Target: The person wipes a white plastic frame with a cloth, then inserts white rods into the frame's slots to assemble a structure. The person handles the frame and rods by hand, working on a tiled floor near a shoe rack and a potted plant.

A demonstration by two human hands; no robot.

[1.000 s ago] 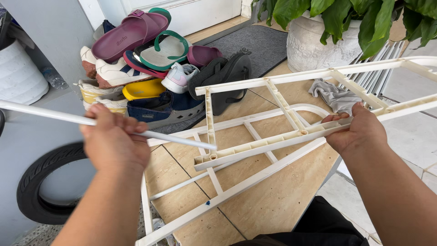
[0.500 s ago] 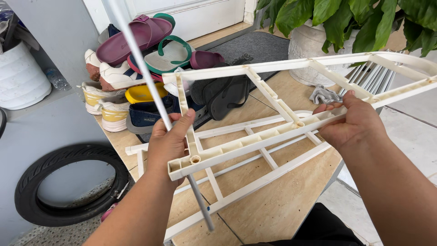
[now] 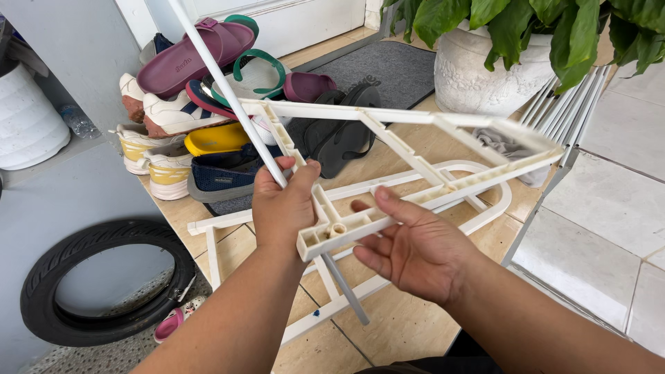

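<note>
My left hand (image 3: 282,202) grips a long thin white rod (image 3: 228,104) that runs up and to the left out of view; its grey lower end sticks out below the hand. The same hand also pinches the near corner of a white plastic frame (image 3: 415,119), a narrow ladder-like piece with round sockets at its end. My right hand (image 3: 409,246) is open, palm up, under that near end, its thumb resting on the frame's lower rail. A second white frame (image 3: 485,220) lies flat on the tiled floor beneath.
A heap of shoes and sandals (image 3: 208,118) lies at the back left by a dark doormat (image 3: 388,66). A white pot with a green plant (image 3: 488,73) stands at the back right. A black tyre (image 3: 104,284) lies at the lower left, a white bucket (image 3: 24,121) at far left.
The rod has swung from lying across to nearly upright. The frame has been drawn in and turned end-on toward me. My right hand has slid from its far rail to the near end and opened.
</note>
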